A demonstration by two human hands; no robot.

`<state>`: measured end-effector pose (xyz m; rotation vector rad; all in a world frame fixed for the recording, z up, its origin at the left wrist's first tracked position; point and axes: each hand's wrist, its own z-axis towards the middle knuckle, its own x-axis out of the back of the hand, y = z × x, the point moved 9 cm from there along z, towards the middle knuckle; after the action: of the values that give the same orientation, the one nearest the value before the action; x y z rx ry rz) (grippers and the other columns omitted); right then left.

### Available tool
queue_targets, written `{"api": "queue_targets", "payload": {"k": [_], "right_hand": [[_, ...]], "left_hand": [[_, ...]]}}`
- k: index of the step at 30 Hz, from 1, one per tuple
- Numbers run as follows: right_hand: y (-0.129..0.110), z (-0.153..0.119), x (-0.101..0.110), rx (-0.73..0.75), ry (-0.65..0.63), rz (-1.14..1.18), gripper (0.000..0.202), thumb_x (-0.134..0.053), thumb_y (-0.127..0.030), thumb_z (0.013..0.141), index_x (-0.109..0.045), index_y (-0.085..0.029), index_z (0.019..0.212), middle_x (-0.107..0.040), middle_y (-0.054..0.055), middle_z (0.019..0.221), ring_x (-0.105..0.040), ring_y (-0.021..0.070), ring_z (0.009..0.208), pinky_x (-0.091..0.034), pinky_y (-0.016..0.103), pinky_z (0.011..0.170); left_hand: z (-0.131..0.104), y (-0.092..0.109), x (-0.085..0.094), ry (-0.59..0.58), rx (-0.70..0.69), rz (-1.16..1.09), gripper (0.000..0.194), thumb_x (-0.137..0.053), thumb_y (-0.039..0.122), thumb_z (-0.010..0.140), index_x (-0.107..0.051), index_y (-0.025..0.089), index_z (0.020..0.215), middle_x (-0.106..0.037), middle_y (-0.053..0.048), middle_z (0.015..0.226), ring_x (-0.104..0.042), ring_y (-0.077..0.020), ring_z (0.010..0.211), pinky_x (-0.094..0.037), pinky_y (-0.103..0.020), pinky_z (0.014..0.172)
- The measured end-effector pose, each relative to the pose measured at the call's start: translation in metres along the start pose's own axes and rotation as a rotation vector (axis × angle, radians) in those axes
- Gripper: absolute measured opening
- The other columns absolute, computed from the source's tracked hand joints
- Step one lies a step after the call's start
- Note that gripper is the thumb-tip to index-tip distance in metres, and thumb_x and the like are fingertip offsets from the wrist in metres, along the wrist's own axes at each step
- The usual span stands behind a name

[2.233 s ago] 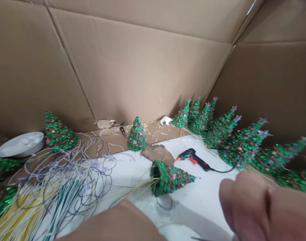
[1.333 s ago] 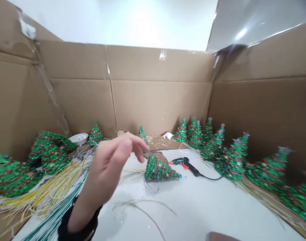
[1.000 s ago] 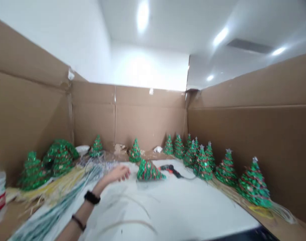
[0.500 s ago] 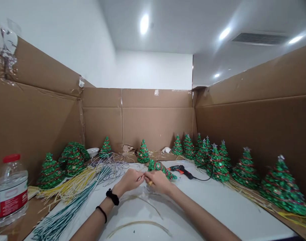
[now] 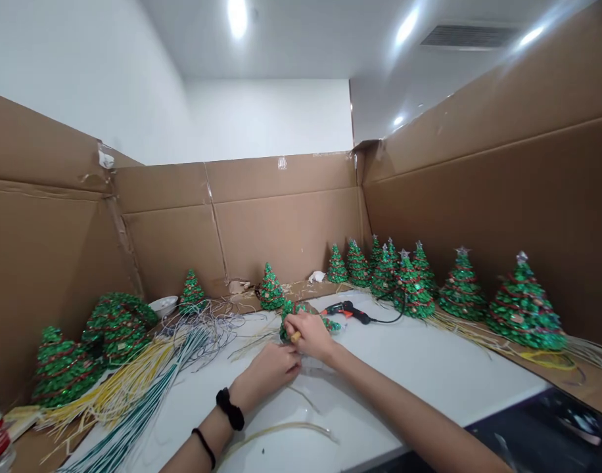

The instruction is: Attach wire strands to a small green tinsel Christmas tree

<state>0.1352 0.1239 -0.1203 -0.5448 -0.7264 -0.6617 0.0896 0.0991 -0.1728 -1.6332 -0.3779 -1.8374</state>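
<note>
My left hand (image 5: 271,369) is low over the white board, its fingers closed; what they pinch is too small to name. Just above and to the right, my right hand (image 5: 308,335) is closed round a small yellow-brown piece (image 5: 296,337) that sticks out of the fist. Behind that hand a green tinsel tree (image 5: 333,324) lies on its side, partly hidden. The black and orange glue gun (image 5: 347,310) rests to its right. Pale curved strands (image 5: 301,426) lie on the board below my hands.
Upright green trees, several topped with stars, line the right (image 5: 525,309) and back; others stand left (image 5: 64,371). Yellow strands (image 5: 128,374), teal strands (image 5: 148,401) and tangled thin wires (image 5: 217,322) cover the left. A white bowl (image 5: 163,306) sits behind. Cardboard walls (image 5: 286,230) enclose the table.
The camera view has turned and tilted. My hands have moved apart: the right one is now higher, in front of the lying tree, while the left sits lower.
</note>
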Motion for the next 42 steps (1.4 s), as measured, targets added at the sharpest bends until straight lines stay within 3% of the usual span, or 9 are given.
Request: {"api": "queue_targets", "payload": {"k": [5,10,13,16,23,30,34,37,42], "right_hand": [[0.006,0.0,0.019,0.01,0.165,0.078,0.018,-0.042,-0.017,0.084,-0.056,-0.02,0.072,-0.056,0.001,0.065,-0.049,0.0139,0.068,-0.03,0.023,0.061],[0.028,-0.013,0.059,-0.034,0.597,0.388,0.027,-0.032,-0.025,0.091,-0.055,-0.019,0.078,-0.058,0.002,0.073,-0.052,0.0136,0.069,-0.038,0.024,0.066],[0.04,-0.02,0.065,-0.115,0.752,0.488,0.022,-0.035,-0.029,0.091,-0.054,-0.019,0.088,-0.057,0.003,0.081,-0.052,0.0146,0.075,-0.04,0.026,0.069],[0.043,-0.017,0.059,-0.17,0.718,0.462,0.021,-0.038,-0.033,0.091,-0.052,-0.019,0.097,-0.056,0.004,0.088,-0.05,0.0162,0.081,-0.04,0.029,0.073],[0.037,-0.003,0.033,-0.166,0.418,0.363,0.039,-0.03,-0.04,0.094,-0.048,-0.02,0.066,-0.053,0.001,0.069,-0.044,0.0168,0.075,-0.035,0.028,0.069],[0.048,-0.006,0.032,-0.276,0.462,0.374,0.03,-0.034,-0.043,0.093,-0.046,-0.02,0.077,-0.052,0.001,0.076,-0.045,0.0167,0.075,-0.035,0.027,0.067],[0.046,-0.001,0.028,-0.244,0.394,0.346,0.041,-0.028,-0.043,0.094,-0.042,-0.02,0.062,-0.049,0.001,0.062,-0.042,0.0177,0.071,-0.032,0.028,0.064],[0.044,-0.001,0.029,-0.212,0.42,0.373,0.043,-0.026,-0.044,0.094,-0.038,-0.02,0.059,-0.046,0.001,0.059,-0.041,0.0168,0.067,-0.031,0.027,0.061],[0.035,0.001,0.025,-0.134,0.396,0.396,0.043,-0.028,-0.047,0.092,-0.033,-0.02,0.058,-0.039,-0.001,0.059,-0.038,0.0149,0.063,-0.03,0.025,0.057]], "left_hand": [[0.002,-0.009,0.008,0.087,0.114,-0.042,0.013,-0.048,0.015,0.078,-0.06,0.017,0.078,-0.067,-0.004,0.082,-0.061,-0.0176,0.075,-0.038,-0.026,0.065],[-0.018,-0.057,0.042,0.348,0.493,-0.236,0.016,-0.04,0.025,0.084,-0.055,0.02,0.088,-0.057,0.004,0.059,-0.052,-0.0125,0.054,-0.03,-0.023,0.054],[-0.036,-0.079,0.058,0.513,0.656,-0.283,0.022,-0.035,0.033,0.087,-0.053,0.021,0.088,-0.046,0.007,0.051,-0.045,-0.0122,0.048,-0.025,-0.022,0.051],[-0.042,-0.085,0.062,0.587,0.69,-0.339,0.023,-0.034,0.036,0.087,-0.051,0.021,0.086,-0.039,0.008,0.048,-0.042,-0.012,0.046,-0.023,-0.022,0.051],[-0.033,-0.067,0.057,0.581,0.597,-0.392,0.024,-0.036,0.039,0.086,-0.051,0.021,0.086,-0.036,0.008,0.048,-0.039,-0.0117,0.045,-0.023,-0.021,0.052],[-0.031,-0.064,0.057,0.587,0.588,-0.42,0.023,-0.036,0.039,0.086,-0.051,0.021,0.085,-0.035,0.008,0.048,-0.039,-0.0115,0.045,-0.023,-0.021,0.051],[-0.031,-0.063,0.057,0.58,0.579,-0.441,0.022,-0.037,0.037,0.086,-0.051,0.02,0.087,-0.035,0.008,0.048,-0.038,-0.0111,0.045,-0.022,-0.021,0.051],[-0.029,-0.06,0.056,0.576,0.563,-0.479,0.022,-0.038,0.037,0.086,-0.051,0.02,0.086,-0.035,0.008,0.048,-0.037,-0.0106,0.045,-0.022,-0.021,0.051],[-0.019,-0.052,0.042,0.484,0.507,-0.75,0.028,-0.038,0.044,0.085,-0.051,0.02,0.079,-0.037,0.008,0.042,-0.036,-0.0096,0.041,-0.025,-0.021,0.047]]}}
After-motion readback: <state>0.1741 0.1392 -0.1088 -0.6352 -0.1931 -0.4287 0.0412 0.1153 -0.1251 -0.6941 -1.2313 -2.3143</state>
